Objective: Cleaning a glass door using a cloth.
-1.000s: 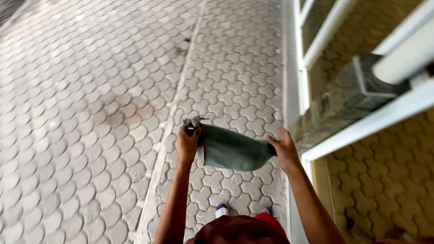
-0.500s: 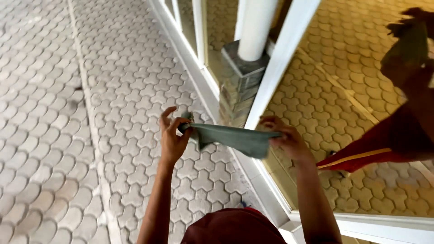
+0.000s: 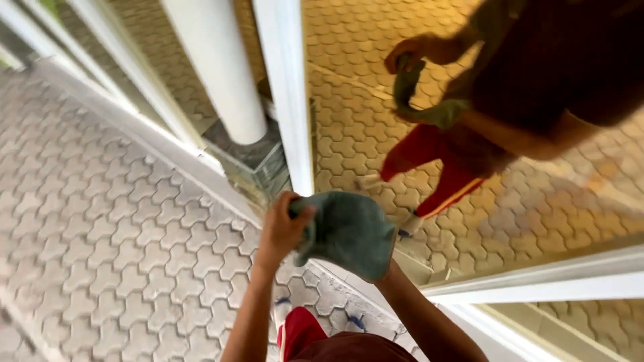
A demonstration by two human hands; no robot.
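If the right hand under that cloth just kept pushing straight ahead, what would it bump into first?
Probably the glass pane ahead: the right hand, covered by the grey-green cloth, points toward it. Depth is unclear; the white frame stands just left.

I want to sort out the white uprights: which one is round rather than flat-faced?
The thick white column left of the flat frame post: its face curves and it stands on a grey stone base.

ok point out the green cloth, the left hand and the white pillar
green cloth (image 3: 349, 231), head view, middle of the fabric
left hand (image 3: 282, 224), head view, back of the hand
white pillar (image 3: 218, 67), head view, its round shaft
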